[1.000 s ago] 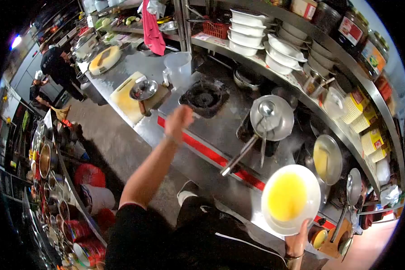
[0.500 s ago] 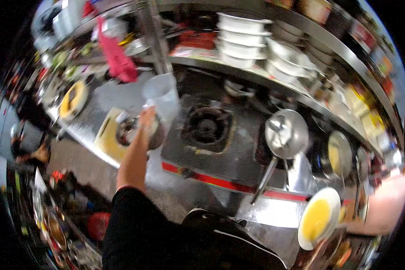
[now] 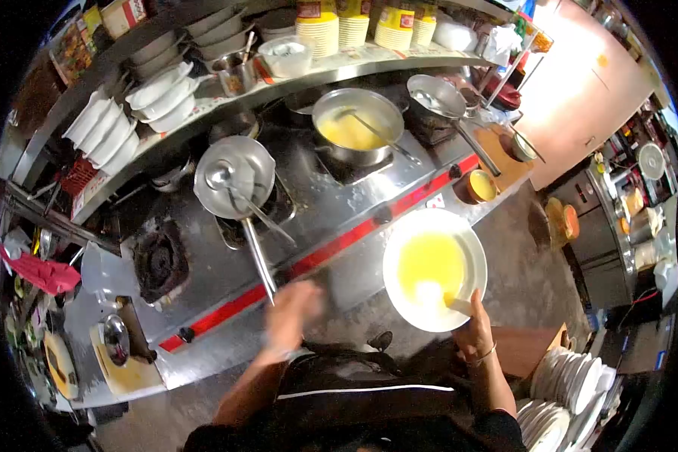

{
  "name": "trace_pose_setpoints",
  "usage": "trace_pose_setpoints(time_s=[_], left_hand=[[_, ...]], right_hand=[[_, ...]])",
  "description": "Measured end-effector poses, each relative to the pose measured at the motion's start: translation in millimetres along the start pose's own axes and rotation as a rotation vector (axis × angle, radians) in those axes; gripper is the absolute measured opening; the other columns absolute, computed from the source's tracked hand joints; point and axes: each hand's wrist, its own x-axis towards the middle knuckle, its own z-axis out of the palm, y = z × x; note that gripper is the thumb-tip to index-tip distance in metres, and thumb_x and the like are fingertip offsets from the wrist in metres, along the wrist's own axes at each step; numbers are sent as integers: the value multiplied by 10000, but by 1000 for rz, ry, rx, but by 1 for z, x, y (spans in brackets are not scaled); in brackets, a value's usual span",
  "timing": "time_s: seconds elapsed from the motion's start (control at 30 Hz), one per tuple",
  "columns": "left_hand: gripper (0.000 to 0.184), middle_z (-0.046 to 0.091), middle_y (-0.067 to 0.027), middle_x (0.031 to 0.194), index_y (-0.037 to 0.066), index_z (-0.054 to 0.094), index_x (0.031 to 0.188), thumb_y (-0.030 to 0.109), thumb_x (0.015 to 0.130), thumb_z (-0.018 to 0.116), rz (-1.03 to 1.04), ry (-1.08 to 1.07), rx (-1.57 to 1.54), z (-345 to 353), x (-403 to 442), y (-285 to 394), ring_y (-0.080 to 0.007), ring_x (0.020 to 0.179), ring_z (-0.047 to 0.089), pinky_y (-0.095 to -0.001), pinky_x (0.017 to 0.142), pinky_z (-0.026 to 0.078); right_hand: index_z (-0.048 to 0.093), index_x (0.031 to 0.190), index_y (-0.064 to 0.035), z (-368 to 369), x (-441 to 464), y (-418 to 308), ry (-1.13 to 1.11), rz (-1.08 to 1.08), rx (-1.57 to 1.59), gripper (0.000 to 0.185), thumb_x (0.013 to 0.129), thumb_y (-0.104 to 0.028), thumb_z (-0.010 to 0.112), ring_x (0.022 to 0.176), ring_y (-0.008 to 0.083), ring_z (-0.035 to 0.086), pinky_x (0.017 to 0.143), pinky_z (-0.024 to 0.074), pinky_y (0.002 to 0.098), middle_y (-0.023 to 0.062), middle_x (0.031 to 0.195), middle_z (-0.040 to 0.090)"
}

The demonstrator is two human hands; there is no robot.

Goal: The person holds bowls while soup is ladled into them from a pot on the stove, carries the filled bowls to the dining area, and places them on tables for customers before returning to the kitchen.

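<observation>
My right hand (image 3: 477,331) grips the rim of a white bowl (image 3: 468,239) with yellow liquid in it. Something pale like a spoon handle (image 3: 459,304) shows by the thumb. Smeared by motion, my left hand (image 3: 292,315) is at the end of the handle of a steel pan (image 3: 237,169); whether its fingers close on that handle I cannot tell. A ladle (image 3: 220,175) lies in the pan, which rests on a burner. Beyond it stands a wide pot (image 3: 358,154) with yellow contents and a spoon across its rim.
Another long-handled pan (image 3: 435,94) sits farther right along the stove. A small cup of yellow liquid (image 3: 481,186) stands near a wooden board. White dishes (image 3: 102,132) and paper cups (image 3: 318,38) fill the shelf. Stacked plates (image 3: 569,380) are at lower right; a steel bowl (image 3: 116,339) lies left.
My view has swung to the right. My left hand has left the steel bowl by the plastic jug and come to the pan handle. The white bowl is now in front of me.
</observation>
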Motion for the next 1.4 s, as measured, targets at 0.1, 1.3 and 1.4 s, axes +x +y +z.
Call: trace_pose_setpoints(time_s=[0.1, 1.3, 1.4], left_hand=[[357, 524, 1, 620, 76, 618, 814, 428, 867, 592, -258, -300, -83, 89, 86, -105, -116, 534, 498, -251, 501, 407], [419, 553, -281, 1148, 45, 491, 1164, 357, 895, 567, -357, -334, -289, 448, 205, -174, -353, 1029, 583, -472, 950, 443], [491, 472, -270, 1227, 68, 408, 1247, 340, 882, 591, -333, -226, -561, 520, 261, -211, -383, 1146, 484, -486, 981, 413]], right_hand=[[351, 1315, 3, -50, -5, -30, -17, -17, -97, 670, 886, -484, 518, 1122, 281, 517, 910, 473, 410, 182, 1254, 479], [357, 1326, -16, -427, 110, -308, 256, -177, 198, 599, 914, -423, 507, 1139, 264, 498, 967, 407, 411, 134, 1266, 487], [347, 1336, -26, -464, 121, -331, 301, -192, 225, 613, 907, -429, 517, 1158, 264, 483, 976, 397, 419, 127, 1279, 479]])
